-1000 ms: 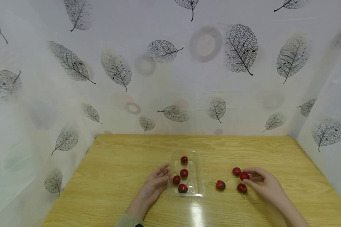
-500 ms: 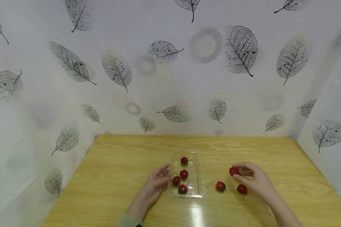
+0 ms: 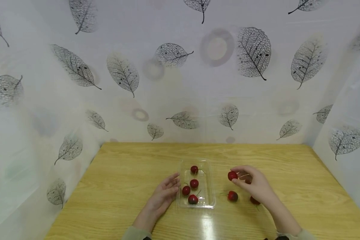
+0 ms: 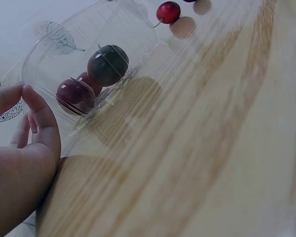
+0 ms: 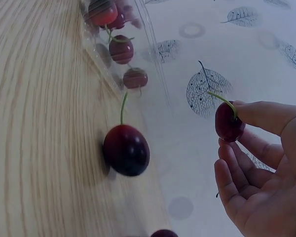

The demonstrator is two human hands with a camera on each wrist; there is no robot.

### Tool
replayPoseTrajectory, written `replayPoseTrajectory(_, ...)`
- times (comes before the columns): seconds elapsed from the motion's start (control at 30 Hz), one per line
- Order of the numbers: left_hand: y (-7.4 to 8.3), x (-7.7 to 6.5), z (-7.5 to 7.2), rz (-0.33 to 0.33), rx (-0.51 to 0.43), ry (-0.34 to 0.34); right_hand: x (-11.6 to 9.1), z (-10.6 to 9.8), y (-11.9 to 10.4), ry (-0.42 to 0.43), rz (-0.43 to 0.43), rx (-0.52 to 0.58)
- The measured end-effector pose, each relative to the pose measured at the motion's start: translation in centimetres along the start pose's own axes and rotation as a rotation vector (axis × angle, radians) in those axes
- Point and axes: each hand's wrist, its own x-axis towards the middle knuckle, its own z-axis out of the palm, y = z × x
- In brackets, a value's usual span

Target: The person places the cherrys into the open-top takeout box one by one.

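My right hand [image 3: 255, 185] pinches a dark red cherry [image 3: 232, 176] between thumb and fingertips; its green stem shows in the right wrist view. This held cherry [image 5: 230, 121] is above the table, right of the clear plastic container [image 3: 210, 186]. Several cherries [image 3: 194, 183] with stems lie inside the container. At its left side, my left hand [image 3: 163, 196] rests with loosely extended fingers, the fingertips right at the rim. A loose cherry [image 3: 232, 196] lies between the container and my right hand. Two more, one cherry [image 3: 255, 200] and another cherry [image 3: 248, 180], are partly hidden by the right hand.
The wooden table [image 3: 132, 160] carries everything. A pale leaf-printed covering [image 3: 180, 90] stands behind it and along both sides. Light glares off the tabletop in front of the container.
My right hand has picked up a cherry from the group at the right and carried it left towards the container. My left hand and the container have stayed in place.
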Motion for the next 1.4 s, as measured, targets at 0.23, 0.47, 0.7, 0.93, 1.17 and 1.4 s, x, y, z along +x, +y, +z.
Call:
replayPoseTrajectory(0.23,0.0,0.0,0.1,-0.004,-0.005,0.006,0.7,1.4,-0.6,0.009,-0.069,0.034)
replayPoseTrajectory(0.47,0.2,0.0,0.1,-0.005,-0.004,0.007,1.2,2.5,-1.6,-0.022,-0.068,0.056)
replayPoseTrajectory(0.7,0.2,0.0,0.1,0.000,0.001,0.004,1.5,3.4,-2.0,-0.049,-0.055,0.077)
replayPoseTrajectory(0.93,0.1,0.1,0.1,-0.002,-0.010,0.003,1.9,4.4,-1.9,-0.070,-0.081,0.103)
replayPoseTrajectory(1.17,0.0,0.1,0.1,0.002,-0.002,0.003,2.1,5.3,-2.0,-0.076,-0.119,0.124)
replayPoseTrajectory(1.4,-0.1,0.1,0.0,0.004,-0.001,-0.009,2.3,6.1,-2.0,-0.107,-0.155,0.139)
